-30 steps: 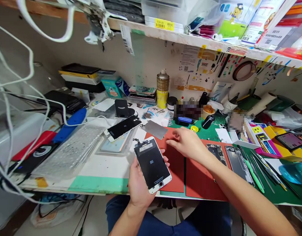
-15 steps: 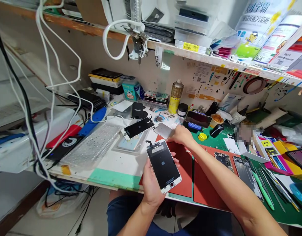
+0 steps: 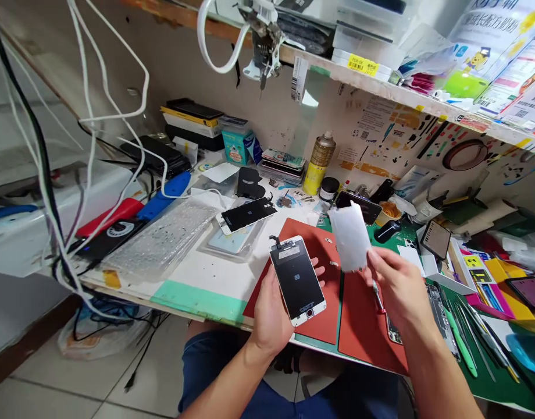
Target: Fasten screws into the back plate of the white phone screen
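My left hand point(image 3: 270, 314) cradles a phone screen assembly point(image 3: 299, 285) with a white frame. Its black back faces up, a flex cable sticks out at the top and the home button is at the bottom. Raised to the right, my right hand point(image 3: 396, 285) pinches a thin silvery metal plate point(image 3: 350, 237) by its lower right corner. A slim screwdriver point(image 3: 378, 298) shows just below those fingers; whether the hand touches it, I cannot tell. A second white-framed screen point(image 3: 248, 216) lies on a plastic case behind my left hand.
Red mats point(image 3: 313, 314) cover the bench front, with small metal parts on one. Opened phone bodies point(image 3: 437, 314) lie partly behind my right arm, beside tweezers and a green pry tool point(image 3: 462, 343). A spray can point(image 3: 320, 163) stands at the back. White cables point(image 3: 91, 145) hang left.
My right hand has lifted the metal plate off the bench and brought it rightward and nearer. My left hand still holds the screen assembly. The view has tilted down somewhat.
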The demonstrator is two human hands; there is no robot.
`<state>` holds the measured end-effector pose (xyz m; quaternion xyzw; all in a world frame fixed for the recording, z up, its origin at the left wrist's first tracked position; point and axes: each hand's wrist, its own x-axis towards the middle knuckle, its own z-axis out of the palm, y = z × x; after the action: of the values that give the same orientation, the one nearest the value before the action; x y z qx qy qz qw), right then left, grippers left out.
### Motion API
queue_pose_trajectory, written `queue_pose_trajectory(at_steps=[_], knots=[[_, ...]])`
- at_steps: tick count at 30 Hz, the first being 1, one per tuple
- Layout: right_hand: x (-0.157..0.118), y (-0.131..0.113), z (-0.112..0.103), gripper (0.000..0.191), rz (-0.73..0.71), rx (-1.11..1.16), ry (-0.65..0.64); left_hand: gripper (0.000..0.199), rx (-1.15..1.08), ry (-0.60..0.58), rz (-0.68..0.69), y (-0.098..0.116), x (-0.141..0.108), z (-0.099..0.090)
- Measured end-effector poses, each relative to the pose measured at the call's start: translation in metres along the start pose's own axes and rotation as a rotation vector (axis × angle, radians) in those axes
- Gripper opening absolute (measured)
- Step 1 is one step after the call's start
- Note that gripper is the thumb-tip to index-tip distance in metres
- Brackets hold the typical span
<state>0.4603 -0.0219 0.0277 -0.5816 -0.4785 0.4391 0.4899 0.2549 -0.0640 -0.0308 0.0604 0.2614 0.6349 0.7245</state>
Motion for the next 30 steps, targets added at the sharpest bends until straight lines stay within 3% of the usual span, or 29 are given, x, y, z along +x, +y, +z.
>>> queue_pose_trajectory(at_steps=[3,6,8,14,22,30], knots=[[-0.053,0.018,-0.005,0.045,0.186,0.201,-0.005,0.055,-0.031,0.006,-0.001,-0.004,0.002,-0.001],[-0.083,0.040,0.018,0.051,0.315,0.285,-0.041,0.053,-0.004,0.002,0.036,-0.006,0.002,-0.002],[-0.091,0.051,0.036,0.052,0.331,0.318,-0.068,0.056,0.040,-0.047,-0.009,-0.006,0.000,-0.003],[-0.095,0.063,0.062,0.057,0.314,0.337,-0.059,0.076,0.158,-0.177,-0.146,-0.002,-0.005,-0.010],[-0.094,0.062,0.066,0.062,0.325,0.337,-0.003,0.055,0.253,-0.168,-0.067,-0.004,-0.006,-0.009],[-0.093,0.063,0.067,0.062,0.335,0.343,-0.009,0.057,0.288,-0.108,-0.074,-0.005,-0.004,-0.008]])
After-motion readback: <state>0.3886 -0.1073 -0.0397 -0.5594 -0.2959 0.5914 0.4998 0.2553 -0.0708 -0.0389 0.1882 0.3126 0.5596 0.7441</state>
